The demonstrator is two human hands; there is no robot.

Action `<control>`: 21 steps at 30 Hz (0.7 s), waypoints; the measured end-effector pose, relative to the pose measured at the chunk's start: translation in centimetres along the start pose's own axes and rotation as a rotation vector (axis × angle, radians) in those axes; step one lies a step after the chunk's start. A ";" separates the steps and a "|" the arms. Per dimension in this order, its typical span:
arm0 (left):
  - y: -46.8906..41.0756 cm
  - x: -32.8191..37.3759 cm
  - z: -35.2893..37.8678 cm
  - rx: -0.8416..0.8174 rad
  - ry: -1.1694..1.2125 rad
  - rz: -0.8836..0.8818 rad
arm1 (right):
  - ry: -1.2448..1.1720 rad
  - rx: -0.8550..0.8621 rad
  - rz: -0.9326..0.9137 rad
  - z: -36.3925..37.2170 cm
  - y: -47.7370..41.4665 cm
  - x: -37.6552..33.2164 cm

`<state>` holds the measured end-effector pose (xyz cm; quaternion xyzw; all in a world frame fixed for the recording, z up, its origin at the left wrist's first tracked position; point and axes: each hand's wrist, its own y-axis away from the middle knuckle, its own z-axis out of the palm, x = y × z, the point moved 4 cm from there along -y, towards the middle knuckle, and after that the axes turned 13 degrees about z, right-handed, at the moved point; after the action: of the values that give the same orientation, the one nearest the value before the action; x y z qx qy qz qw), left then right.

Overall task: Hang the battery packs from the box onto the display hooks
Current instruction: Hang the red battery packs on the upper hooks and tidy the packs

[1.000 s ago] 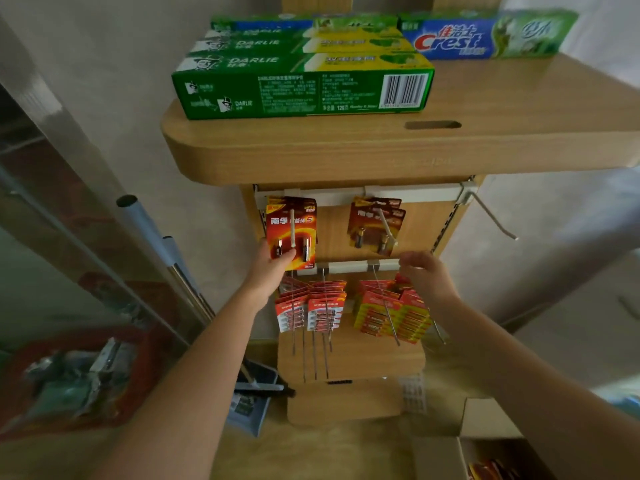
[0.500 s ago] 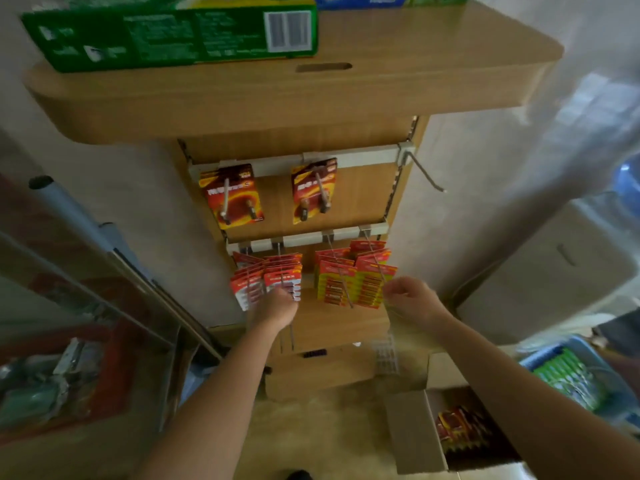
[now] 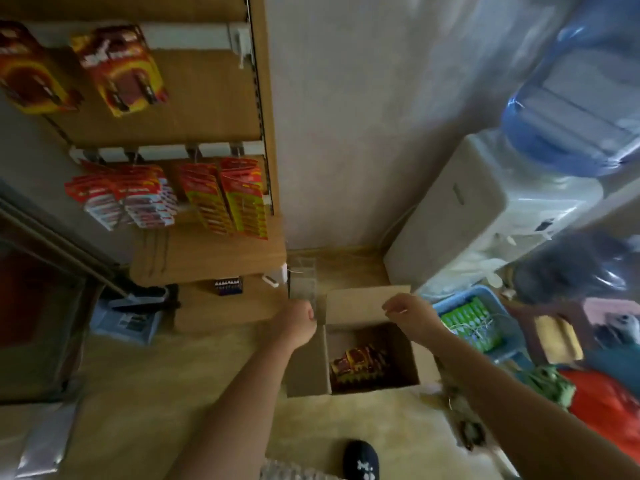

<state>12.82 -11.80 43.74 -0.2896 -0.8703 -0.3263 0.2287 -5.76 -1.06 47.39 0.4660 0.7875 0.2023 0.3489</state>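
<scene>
An open cardboard box [image 3: 363, 303] stands on the floor with red-and-yellow battery packs [image 3: 358, 367] lying at its bottom. My left hand [image 3: 298, 323] hovers at the box's left flap, fingers curled in a fist with nothing in it. Above the back right of the box, my right hand [image 3: 412, 317] has loosely curled fingers and also holds nothing. On the wooden display stand [image 3: 207, 258] at the left, two packs [image 3: 119, 69] hang on the upper hooks. Full rows of packs [image 3: 230, 199] hang on the lower hooks.
A water dispenser [image 3: 485, 216] with a blue bottle [image 3: 571, 109] stands right of the box. A blue basket [image 3: 450, 303] of green packs sits beside the box. A blue dustpan [image 3: 128, 320] lies left of the stand's base. My shoe [image 3: 360, 460] is near the bottom edge.
My view has swung down and right from the shelf to the box. Both hands left the hanging packs and dropped to just above the box.
</scene>
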 end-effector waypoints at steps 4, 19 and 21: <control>1.0 2.4 5.3 0.001 0.018 0.022 | 0.091 0.020 0.015 -0.1 -1.2 6.3; -12.8 -6.8 27.1 -0.003 0.117 0.089 | 0.015 -0.069 0.122 16.9 -21.0 22.9; -16.3 -8.5 30.8 -0.009 0.081 0.144 | 0.047 -0.065 0.125 19.9 -25.0 25.2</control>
<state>1.91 -3.32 10.63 -0.3389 -0.8358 -0.3243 0.2854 -14.00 8.72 8.78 0.4977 0.7580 0.2599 0.3319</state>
